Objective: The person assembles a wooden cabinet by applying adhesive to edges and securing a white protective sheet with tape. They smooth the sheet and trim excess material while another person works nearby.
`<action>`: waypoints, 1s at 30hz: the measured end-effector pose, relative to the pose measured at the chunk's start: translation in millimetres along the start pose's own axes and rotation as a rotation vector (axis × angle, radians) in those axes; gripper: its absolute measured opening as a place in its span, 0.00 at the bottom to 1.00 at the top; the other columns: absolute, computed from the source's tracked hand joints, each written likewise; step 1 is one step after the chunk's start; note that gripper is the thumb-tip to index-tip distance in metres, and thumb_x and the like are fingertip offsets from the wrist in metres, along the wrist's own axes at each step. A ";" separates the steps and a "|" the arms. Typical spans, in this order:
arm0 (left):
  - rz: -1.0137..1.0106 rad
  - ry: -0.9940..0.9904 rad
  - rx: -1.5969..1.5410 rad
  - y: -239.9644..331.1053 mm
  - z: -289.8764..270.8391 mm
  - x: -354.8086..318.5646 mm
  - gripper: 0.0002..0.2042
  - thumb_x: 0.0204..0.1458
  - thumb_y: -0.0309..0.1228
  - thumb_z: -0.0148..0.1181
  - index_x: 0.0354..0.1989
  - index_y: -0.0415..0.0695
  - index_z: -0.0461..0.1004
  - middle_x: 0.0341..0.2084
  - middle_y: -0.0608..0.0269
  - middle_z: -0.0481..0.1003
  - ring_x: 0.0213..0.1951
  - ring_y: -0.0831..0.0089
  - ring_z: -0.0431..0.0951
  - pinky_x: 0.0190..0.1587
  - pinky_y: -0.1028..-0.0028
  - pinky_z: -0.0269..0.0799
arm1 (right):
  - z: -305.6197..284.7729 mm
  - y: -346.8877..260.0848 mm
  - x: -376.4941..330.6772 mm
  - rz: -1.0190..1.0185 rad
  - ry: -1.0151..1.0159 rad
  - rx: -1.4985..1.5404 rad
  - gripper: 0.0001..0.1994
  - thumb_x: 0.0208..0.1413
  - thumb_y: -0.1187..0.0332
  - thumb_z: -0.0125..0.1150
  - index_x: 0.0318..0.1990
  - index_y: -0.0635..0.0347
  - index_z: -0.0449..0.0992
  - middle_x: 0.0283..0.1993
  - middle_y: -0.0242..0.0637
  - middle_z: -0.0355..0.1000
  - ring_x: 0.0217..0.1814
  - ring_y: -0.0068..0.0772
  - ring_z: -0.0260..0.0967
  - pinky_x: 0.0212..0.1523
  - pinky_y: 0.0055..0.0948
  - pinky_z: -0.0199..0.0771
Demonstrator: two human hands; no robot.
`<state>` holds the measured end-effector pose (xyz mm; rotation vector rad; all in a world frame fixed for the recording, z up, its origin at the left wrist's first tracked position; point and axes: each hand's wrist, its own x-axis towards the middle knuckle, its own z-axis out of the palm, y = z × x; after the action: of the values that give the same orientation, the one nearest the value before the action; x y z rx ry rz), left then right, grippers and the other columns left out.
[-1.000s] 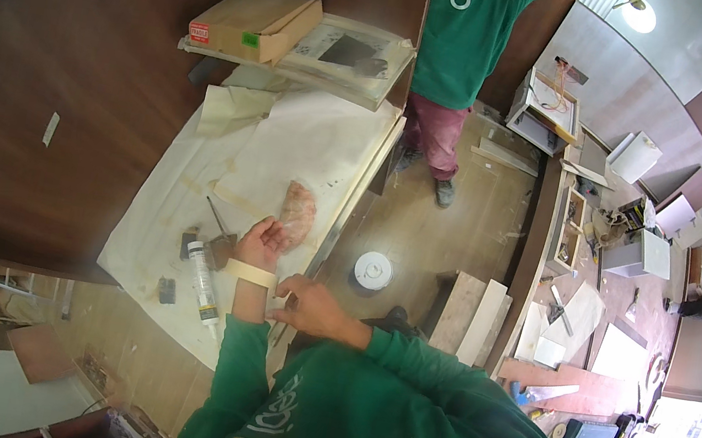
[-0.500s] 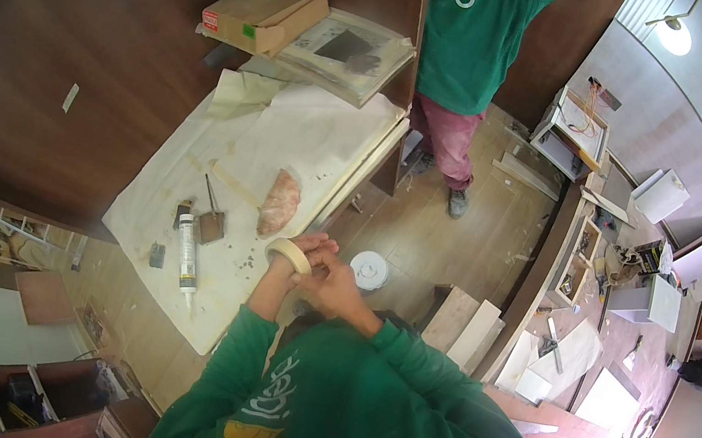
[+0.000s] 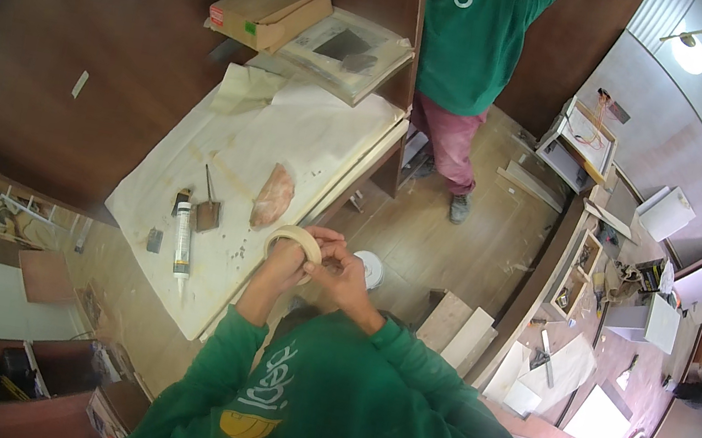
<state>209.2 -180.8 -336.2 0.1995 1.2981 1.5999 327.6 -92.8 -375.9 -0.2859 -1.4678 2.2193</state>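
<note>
A cream roll of masking tape (image 3: 303, 236) rings the fingers of my left hand (image 3: 280, 265), which grips it just off the table's near right edge. Against the roll's right side, my right hand (image 3: 347, 286) has its fingers pinched at the tape; whether a loose end is between them is too small to tell. On the paper-covered table (image 3: 189, 132), beyond my hands, lies a crumpled pinkish plastic piece (image 3: 274, 195). Left of it are a putty knife (image 3: 208, 212) with a wide square blade and a white sealant tube (image 3: 183, 242). Small dark crumbs are scattered nearby.
Shelves with a cardboard box (image 3: 269, 12) rise behind the table. A person in green (image 3: 473, 45) stands beyond the shelf end. A white bucket (image 3: 370, 269) sits on the floor, boards (image 3: 455, 327) beside it. A cluttered workbench (image 3: 560, 356) runs along the right.
The tape roll has moved from around my left wrist area up toward the fingers and tilted. My hands have shifted slightly; the right remains beside the roll.
</note>
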 end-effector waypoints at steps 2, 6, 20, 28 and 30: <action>0.011 0.003 0.160 6.6 8.6 -6.4 0.16 0.66 0.27 0.47 0.55 0.32 0.75 0.49 0.52 0.78 0.49 0.68 0.79 0.50 0.71 0.77 | -4.5 1.1 0.5 0.081 0.011 0.055 0.12 0.54 0.68 0.74 0.40 0.62 0.79 0.37 0.29 0.76 0.38 0.21 0.71 0.43 0.26 0.72; 0.259 0.139 0.564 4.6 13.6 -22.7 0.13 0.63 0.27 0.57 0.50 0.31 0.78 0.41 0.58 0.82 0.41 0.75 0.79 0.44 0.77 0.74 | -8.1 -12.5 15.3 0.184 0.194 0.171 0.14 0.57 0.69 0.72 0.47 0.62 0.76 0.39 0.30 0.78 0.39 0.19 0.72 0.42 0.23 0.71; 0.719 0.285 0.507 64.5 14.1 -55.5 0.17 0.55 0.21 0.65 0.54 0.38 0.77 0.44 0.57 0.80 0.42 0.71 0.82 0.46 0.73 0.77 | 1.9 -108.4 22.0 -0.124 -0.089 -0.011 0.12 0.63 0.69 0.64 0.51 0.63 0.74 0.44 0.39 0.80 0.48 0.28 0.75 0.55 0.31 0.71; 0.797 0.228 0.697 84.7 22.8 -67.6 0.15 0.54 0.23 0.68 0.51 0.38 0.79 0.47 0.59 0.80 0.44 0.73 0.80 0.49 0.72 0.75 | 21.3 -109.1 11.1 0.016 -0.149 0.002 0.11 0.60 0.72 0.66 0.49 0.64 0.77 0.39 0.36 0.80 0.44 0.25 0.77 0.49 0.27 0.72; 0.707 0.203 0.645 70.8 13.9 -66.1 0.13 0.55 0.25 0.68 0.49 0.38 0.80 0.46 0.61 0.81 0.42 0.75 0.80 0.49 0.72 0.76 | 20.6 -103.1 11.8 0.124 -0.076 -0.031 0.12 0.60 0.71 0.66 0.50 0.65 0.78 0.35 0.35 0.80 0.39 0.23 0.76 0.44 0.24 0.71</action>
<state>207.4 -215.4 -244.8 1.0060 2.0247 1.7300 335.7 -70.5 -272.8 -0.3133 -1.5652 2.3297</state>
